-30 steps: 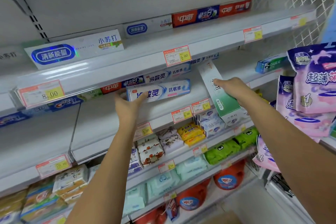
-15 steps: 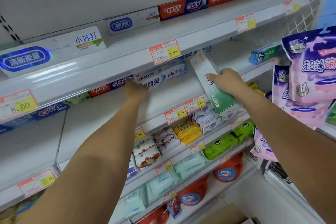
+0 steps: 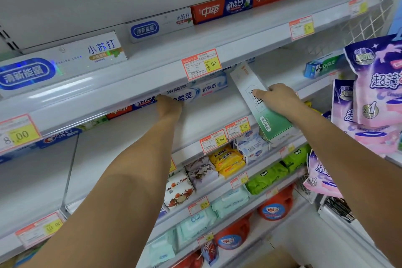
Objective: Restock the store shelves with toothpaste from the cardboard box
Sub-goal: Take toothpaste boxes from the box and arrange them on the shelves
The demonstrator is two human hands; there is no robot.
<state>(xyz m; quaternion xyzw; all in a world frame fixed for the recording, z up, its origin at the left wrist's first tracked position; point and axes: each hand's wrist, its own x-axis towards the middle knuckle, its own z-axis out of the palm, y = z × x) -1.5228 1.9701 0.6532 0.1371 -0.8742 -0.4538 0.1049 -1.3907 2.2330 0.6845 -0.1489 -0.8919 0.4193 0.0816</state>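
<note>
My left hand (image 3: 170, 107) reaches deep under the upper shelf and holds the left end of a blue-and-white toothpaste box (image 3: 195, 93), which lies lengthwise at the back of the second shelf (image 3: 217, 113). Its fingers are mostly hidden by the shelf lip. My right hand (image 3: 280, 99) grips a long white-and-green toothpaste box (image 3: 275, 125), tilted with its far end pointing into the same shelf and its near end over the shelf's front edge. A brown cardboard corner (image 3: 274, 258) shows at the bottom.
Toothpaste boxes line the top shelf (image 3: 239, 37), among them red ones (image 3: 208, 12) and a white one (image 3: 104, 50). A green box (image 3: 322, 65) sits at the right. Soap, wipes and detergent fill the lower shelves. Pink-purple packs (image 3: 378, 85) hang at the right.
My left hand has carried the blue-and-white box from the shelf front to the back. My right hand has moved the white-and-green box slightly further in.
</note>
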